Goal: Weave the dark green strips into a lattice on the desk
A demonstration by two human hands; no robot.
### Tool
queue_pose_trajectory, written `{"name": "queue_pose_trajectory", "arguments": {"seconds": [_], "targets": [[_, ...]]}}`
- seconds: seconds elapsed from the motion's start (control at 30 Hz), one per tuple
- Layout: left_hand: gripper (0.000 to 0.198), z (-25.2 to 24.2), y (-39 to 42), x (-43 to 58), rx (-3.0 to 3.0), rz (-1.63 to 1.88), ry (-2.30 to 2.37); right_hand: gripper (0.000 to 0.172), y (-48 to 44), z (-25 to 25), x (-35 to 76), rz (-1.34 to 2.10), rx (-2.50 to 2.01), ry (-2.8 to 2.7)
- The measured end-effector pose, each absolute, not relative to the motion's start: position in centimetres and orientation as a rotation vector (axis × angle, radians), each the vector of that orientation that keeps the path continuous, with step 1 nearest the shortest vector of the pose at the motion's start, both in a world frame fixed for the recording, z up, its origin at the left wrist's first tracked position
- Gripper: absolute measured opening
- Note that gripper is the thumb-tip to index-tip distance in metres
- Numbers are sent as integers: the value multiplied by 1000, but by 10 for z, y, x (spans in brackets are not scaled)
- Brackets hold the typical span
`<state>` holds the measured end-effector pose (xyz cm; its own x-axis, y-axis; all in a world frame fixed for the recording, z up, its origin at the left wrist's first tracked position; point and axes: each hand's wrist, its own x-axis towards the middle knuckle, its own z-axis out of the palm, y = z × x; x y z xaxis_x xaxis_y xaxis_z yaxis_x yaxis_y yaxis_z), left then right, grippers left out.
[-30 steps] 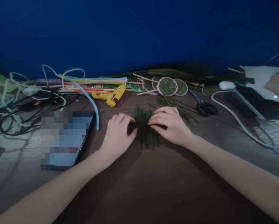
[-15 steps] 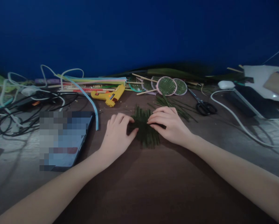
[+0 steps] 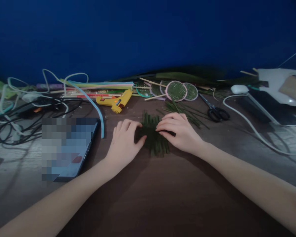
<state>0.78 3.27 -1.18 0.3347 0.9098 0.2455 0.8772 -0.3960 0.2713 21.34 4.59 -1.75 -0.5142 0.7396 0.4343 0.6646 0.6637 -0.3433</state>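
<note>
Between my hands on the brown table lies a small mat of dark green leaf strips, apparently woven, with loose ends sticking out at its top and bottom. My left hand is curled at the mat's left edge, thumb low and fingers above. On the opposite edge, my right hand has its bent fingers and thumb closed on the strips. The fingertips partly hide both edges. Just behind my right hand, loose green strips are spread on the table.
A yellow glue gun, round green fans on sticks and black-handled scissors lie along the back. A phone rests at left beside a light-blue strip and tangled cables. Another device with a white cable sits right.
</note>
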Motion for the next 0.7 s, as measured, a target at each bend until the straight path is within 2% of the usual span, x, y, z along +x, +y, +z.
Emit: {"name": "queue_pose_trajectory", "arguments": {"seconds": [0.7], "targets": [[17, -10, 33, 9, 2494, 506, 1673, 16, 46, -19, 212, 169, -1144, -2366]]}}
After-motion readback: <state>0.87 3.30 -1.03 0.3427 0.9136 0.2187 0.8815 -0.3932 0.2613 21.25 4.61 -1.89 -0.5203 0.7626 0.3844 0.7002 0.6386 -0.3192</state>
